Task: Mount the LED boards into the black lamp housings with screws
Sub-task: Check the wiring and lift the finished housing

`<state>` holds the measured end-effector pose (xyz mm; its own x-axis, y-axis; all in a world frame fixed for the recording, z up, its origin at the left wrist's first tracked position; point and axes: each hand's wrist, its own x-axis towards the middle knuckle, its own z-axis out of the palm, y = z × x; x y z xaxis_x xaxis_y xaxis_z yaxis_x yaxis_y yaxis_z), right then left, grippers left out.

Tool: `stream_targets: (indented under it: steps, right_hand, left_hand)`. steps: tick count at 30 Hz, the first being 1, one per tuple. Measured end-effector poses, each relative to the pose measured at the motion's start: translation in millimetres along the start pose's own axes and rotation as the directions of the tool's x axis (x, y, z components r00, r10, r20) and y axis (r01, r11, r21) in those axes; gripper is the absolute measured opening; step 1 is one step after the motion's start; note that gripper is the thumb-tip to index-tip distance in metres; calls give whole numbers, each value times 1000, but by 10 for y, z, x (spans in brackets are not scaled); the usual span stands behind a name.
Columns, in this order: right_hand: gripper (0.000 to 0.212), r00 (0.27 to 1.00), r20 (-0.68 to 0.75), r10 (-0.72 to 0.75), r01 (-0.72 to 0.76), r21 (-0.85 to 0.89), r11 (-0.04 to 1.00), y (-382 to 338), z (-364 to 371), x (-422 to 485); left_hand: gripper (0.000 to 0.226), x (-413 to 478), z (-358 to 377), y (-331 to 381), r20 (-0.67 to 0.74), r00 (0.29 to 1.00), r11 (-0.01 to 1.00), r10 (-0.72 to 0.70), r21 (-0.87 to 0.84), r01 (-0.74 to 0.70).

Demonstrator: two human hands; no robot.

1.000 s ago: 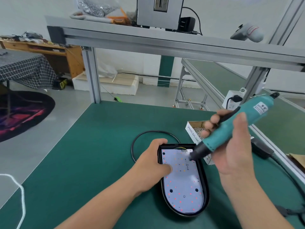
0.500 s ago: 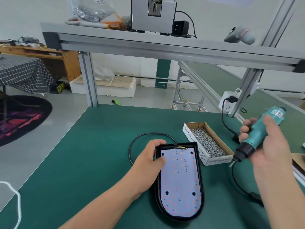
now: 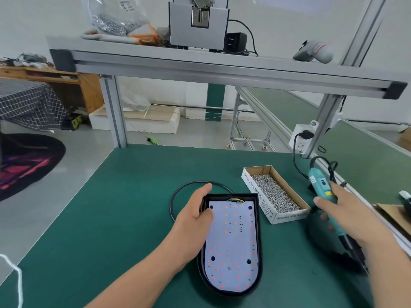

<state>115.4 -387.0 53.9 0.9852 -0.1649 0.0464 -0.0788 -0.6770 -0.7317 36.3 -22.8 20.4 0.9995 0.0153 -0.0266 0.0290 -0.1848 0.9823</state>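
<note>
A black lamp housing (image 3: 259,221) lies on the green mat, with a white LED board (image 3: 233,243) dotted with red and orange LEDs seated inside it. My left hand (image 3: 195,214) grips the housing's upper left corner, thumb resting on the board. To the right, my right hand (image 3: 347,216) is closed around a teal electric screwdriver (image 3: 322,190), its black tip pointing down toward the mat near the table's right side, well away from the board.
An open cardboard box of screws (image 3: 275,194) sits just right of the housing. A black cable (image 3: 178,194) loops behind the housing. A power strip (image 3: 300,136) is fixed to the aluminium frame post. Cardboard (image 3: 393,212) lies at the right edge.
My right hand has carried the screwdriver off the LED board, rightward past the screw box and down toward the mat. My left hand has stayed on the housing.
</note>
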Motion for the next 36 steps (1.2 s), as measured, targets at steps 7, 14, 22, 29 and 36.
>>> stream_targets:
  steps: [7, 14, 22, 29, 36]
  right_hand:
    - [20, 997, 11, -79, 76, -443, 893, -49, 26, -8]
    - [5, 995, 52, -83, 97, -496, 863, -27, 18, -34]
    - [61, 993, 86, -85, 121, -654, 747, -48, 22, -62]
    - [38, 835, -65, -546, 532, -153, 833, -648, 433, -411]
    - [40, 585, 192, -788, 803, 2, 597, -988, 1052, -761]
  left_hand:
    - [33, -30, 12, 92, -20, 999, 997, 35, -73, -36]
    - [30, -9, -60, 165, 7, 992, 861, -123, -496, 110]
    - [24, 69, -89, 116, 136, 930, 614, -340, -717, 330]
    - [22, 94, 5, 80, 185, 934, 560, -306, -758, 334]
    - [19, 158, 38, 60, 208, 932, 529, -295, -777, 341]
